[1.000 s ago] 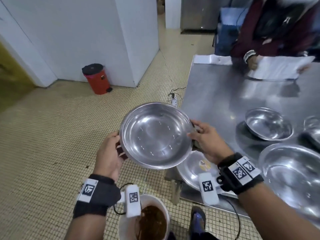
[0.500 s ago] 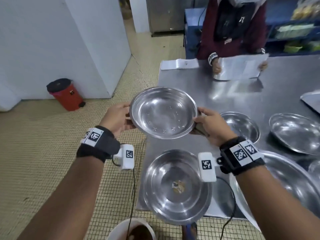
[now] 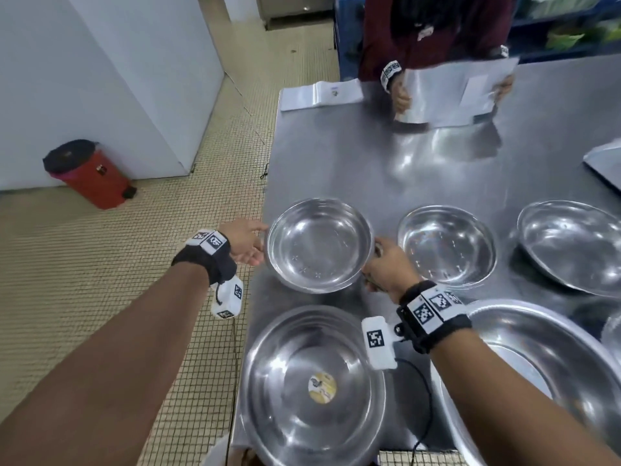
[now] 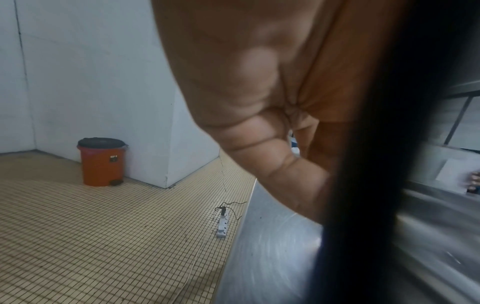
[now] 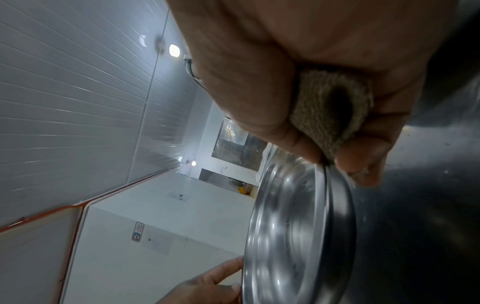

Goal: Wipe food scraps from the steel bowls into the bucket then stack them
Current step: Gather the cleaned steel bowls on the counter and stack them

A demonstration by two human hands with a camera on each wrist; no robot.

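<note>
Both my hands hold one clean steel bowl [image 3: 319, 245] upright, low over the table's near left corner; whether it touches the steel top I cannot tell. My left hand [image 3: 250, 242] grips its left rim. My right hand [image 3: 384, 264] pinches the right rim [image 5: 322, 185] with a brownish cloth [image 5: 332, 111] folded in the palm. A larger bowl [image 3: 312, 385] with a small yellowish scrap at its bottom sits just in front. The white bucket's rim [image 3: 218, 455] peeks in at the bottom edge, on the floor.
More steel bowls lie to the right [image 3: 447, 245], [image 3: 571, 243], and a very large one [image 3: 537, 364] under my right forearm. A person across the table [image 3: 336, 156] holds papers [image 3: 460, 92]. A red pedal bin [image 3: 90, 173] and a power strip [image 4: 223, 226] are on the tiled floor.
The bowl has travelled from above the bucket and floor to over the table, then come down low near the left corner. Both hands kept their hold.
</note>
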